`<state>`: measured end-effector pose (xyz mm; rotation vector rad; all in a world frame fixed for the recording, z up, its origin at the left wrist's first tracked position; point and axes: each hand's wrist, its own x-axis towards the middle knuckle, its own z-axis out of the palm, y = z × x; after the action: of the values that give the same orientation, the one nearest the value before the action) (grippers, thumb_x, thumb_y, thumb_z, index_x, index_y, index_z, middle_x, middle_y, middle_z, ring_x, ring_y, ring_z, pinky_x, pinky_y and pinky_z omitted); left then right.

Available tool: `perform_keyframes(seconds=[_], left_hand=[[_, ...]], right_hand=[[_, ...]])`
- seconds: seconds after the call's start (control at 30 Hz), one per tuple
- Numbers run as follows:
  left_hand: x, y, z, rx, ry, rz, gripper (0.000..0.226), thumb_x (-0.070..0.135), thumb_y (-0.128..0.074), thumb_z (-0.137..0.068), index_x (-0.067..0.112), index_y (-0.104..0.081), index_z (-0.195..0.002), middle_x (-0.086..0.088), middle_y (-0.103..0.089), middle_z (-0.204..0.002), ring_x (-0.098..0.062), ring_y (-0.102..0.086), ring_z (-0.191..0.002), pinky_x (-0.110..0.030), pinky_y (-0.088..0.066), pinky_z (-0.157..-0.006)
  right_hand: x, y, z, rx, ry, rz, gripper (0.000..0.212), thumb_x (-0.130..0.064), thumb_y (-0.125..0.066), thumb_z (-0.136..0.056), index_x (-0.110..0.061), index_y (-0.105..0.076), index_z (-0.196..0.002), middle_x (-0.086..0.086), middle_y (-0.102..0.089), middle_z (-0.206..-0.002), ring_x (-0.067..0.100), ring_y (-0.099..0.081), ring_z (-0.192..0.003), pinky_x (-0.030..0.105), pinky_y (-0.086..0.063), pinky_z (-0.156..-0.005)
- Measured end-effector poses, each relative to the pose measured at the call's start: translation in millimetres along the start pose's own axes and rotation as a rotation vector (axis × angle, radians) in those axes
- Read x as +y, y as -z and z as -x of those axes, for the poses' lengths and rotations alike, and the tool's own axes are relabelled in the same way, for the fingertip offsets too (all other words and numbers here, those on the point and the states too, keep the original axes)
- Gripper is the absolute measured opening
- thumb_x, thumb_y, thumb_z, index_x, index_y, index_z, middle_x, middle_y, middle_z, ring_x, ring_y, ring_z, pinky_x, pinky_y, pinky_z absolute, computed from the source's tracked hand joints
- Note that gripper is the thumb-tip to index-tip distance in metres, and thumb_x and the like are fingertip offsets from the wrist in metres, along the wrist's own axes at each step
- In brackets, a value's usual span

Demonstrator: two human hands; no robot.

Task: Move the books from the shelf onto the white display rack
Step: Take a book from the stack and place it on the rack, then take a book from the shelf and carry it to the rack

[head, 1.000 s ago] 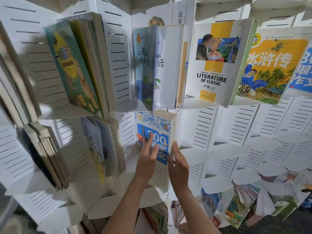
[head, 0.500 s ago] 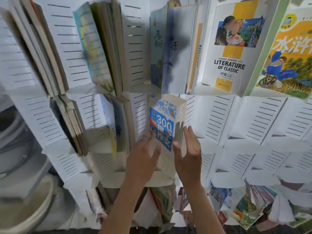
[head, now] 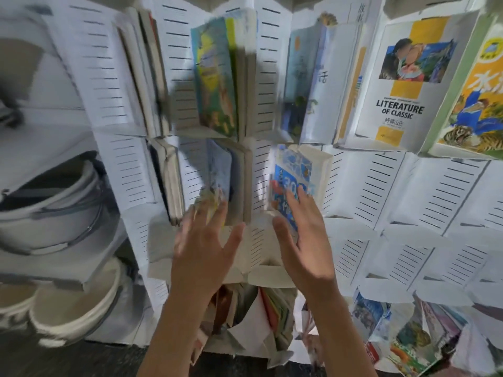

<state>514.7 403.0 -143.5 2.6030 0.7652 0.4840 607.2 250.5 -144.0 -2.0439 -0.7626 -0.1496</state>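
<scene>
— Books first: where on the white slotted display rack?
— Standing in folded pockets, covers or page edges outward; blurred, though; left to right: pale-spined volumes upper left, green-and-yellow picture book next, worn grey-edged book below it, then blue paperback marked "300" in the middle pocket.
— Left hand?
— Fingers spread and straight, gripping nothing; fingertips near the lower edge of the worn grey-edged book; touching or just short, cannot tell through the blur.
— Right hand?
— Flat, fingers straight, laid against the cover of the blue paperback; probably pressing it back so it sits upright against the slotted panel; not pinching.
— Why upright and face out?
— Likely for display; pocket lips catch the bottom edges.
— Around, farther right?
— White "Literature of Classic" book; yellow tiger-cover book at the edge; bare pockets beneath them; loose colourful books heaped low right.
— In the way?
— Round white bucket off to the left, apart from the hands; tight neighbouring pockets; a nudge could tip a leaning book.
</scene>
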Motion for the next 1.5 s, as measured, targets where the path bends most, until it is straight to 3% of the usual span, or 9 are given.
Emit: perform_keyframes(seconds=[0.23, 0.4, 0.6, 0.77, 0.9, 1.07, 1.2, 1.37, 1.5], left_hand=[[-86.2, 75.7, 63.1, 0.107, 0.096, -0.02, 0.08, 0.078, -0.008, -0.084, 0.042, -0.014, -0.156, 0.008, -0.005, -0.167, -0.018, -0.002, -0.154, -0.05, -0.015, -0.12], [-164.4, 135.4, 127.8, 0.142, 0.158, -0.083, 0.083, 0.078, -0.005, -0.086, 0.037, -0.018, -0.157, 0.0, -0.01, -0.166, -0.023, -0.004, -0.154, -0.047, -0.01, -0.122], [-250.7, 193.1, 202.9, 0.173, 0.304, -0.11, 0.084, 0.076, -0.009, -0.085, 0.034, -0.025, -0.156, -0.005, -0.017, -0.166, -0.028, -0.008, -0.153, -0.052, -0.016, -0.121], [-314.5, 227.9, 251.5, 0.242, 0.399, -0.152, 0.08, 0.075, -0.015, -0.089, 0.03, -0.039, -0.151, -0.009, -0.03, -0.161, -0.032, -0.02, -0.15, -0.054, -0.023, -0.118], [-354.7, 250.0, 277.5, 0.261, 0.505, -0.133, 0.084, 0.077, -0.01, -0.085, 0.034, -0.031, -0.154, -0.005, -0.018, -0.165, -0.027, -0.007, -0.153, -0.049, -0.013, -0.121], [-412.2, 270.1, 294.4, 0.289, 0.631, -0.126, 0.094, 0.084, -0.002, -0.078, 0.036, -0.026, -0.156, -0.002, -0.01, -0.167, -0.025, 0.0, -0.154, -0.048, -0.007, -0.122], [-461.2, 290.5, 293.6, 0.3, 0.694, -0.133, 0.09, 0.082, -0.005, -0.079, 0.039, -0.019, -0.156, 0.0, -0.004, -0.167, -0.022, 0.006, -0.154, -0.045, -0.002, -0.123], [-540.5, 324.1, 275.1, 0.371, 0.777, -0.146, 0.088, 0.082, -0.008, -0.08, 0.039, -0.021, -0.156, 0.001, -0.007, -0.167, -0.022, 0.002, -0.154, -0.047, -0.006, -0.123], [-604.6, 362.6, 253.1, 0.406, 0.827, -0.163, 0.086, 0.081, -0.011, -0.082, 0.038, -0.026, -0.155, -0.002, -0.013, -0.167, -0.025, -0.004, -0.154, -0.05, -0.011, -0.122]], right_hand=[[-85.4, -65.6, 42.0, -0.033, 0.119, 0.048, 0.069, -0.068, -0.025, -0.093, -0.038, -0.024, -0.155, -0.021, -0.008, -0.161, 0.0, 0.0, -0.15, 0.022, -0.004, -0.118], [-153.8, -130.8, 91.6, -0.085, 0.204, 0.008, 0.07, -0.065, -0.031, -0.093, -0.029, -0.033, -0.153, -0.011, -0.016, -0.162, 0.013, -0.009, -0.152, 0.037, -0.018, -0.119], [-231.6, -196.1, 158.0, -0.284, 0.32, 0.032, 0.074, -0.077, -0.009, -0.091, -0.042, -0.016, -0.155, -0.018, 0.004, -0.164, 0.002, 0.016, -0.149, 0.037, -0.003, -0.121], [-287.2, -244.8, 191.7, -0.407, 0.412, 0.063, 0.067, -0.071, -0.016, -0.094, -0.043, -0.01, -0.155, -0.019, 0.011, -0.163, 0.003, 0.02, -0.148, 0.035, 0.0, -0.122], [-327.4, -283.8, 203.1, -0.463, 0.482, 0.036, 0.066, -0.069, -0.017, -0.096, -0.042, -0.011, -0.155, -0.019, 0.011, -0.163, 0.004, 0.018, -0.149, 0.035, 0.0, -0.122], [-363.4, -346.0, 212.8, -0.568, 0.518, -0.035, 0.067, -0.07, -0.017, -0.094, -0.042, -0.013, -0.155, -0.015, 0.004, -0.165, 0.005, 0.015, -0.15, 0.047, -0.008, -0.124], [-399.1, -403.6, 203.7, -0.609, 0.546, -0.17, 0.075, -0.073, -0.015, -0.094, -0.029, -0.025, -0.155, -0.007, -0.005, -0.166, 0.012, 0.006, -0.152, 0.05, -0.011, -0.123], [-462.6, -494.6, 183.4, -0.701, 0.582, -0.158, 0.078, -0.072, -0.016, -0.09, -0.032, -0.022, -0.156, -0.018, 0.005, -0.16, 0.007, 0.012, -0.15, 0.041, -0.005, -0.124], [-513.4, -559.0, 162.8, -0.75, 0.548, -0.229, 0.08, -0.072, -0.014, -0.088, -0.031, -0.022, -0.156, -0.012, -0.001, -0.165, 0.004, 0.011, -0.149, 0.034, -0.002, -0.123]])
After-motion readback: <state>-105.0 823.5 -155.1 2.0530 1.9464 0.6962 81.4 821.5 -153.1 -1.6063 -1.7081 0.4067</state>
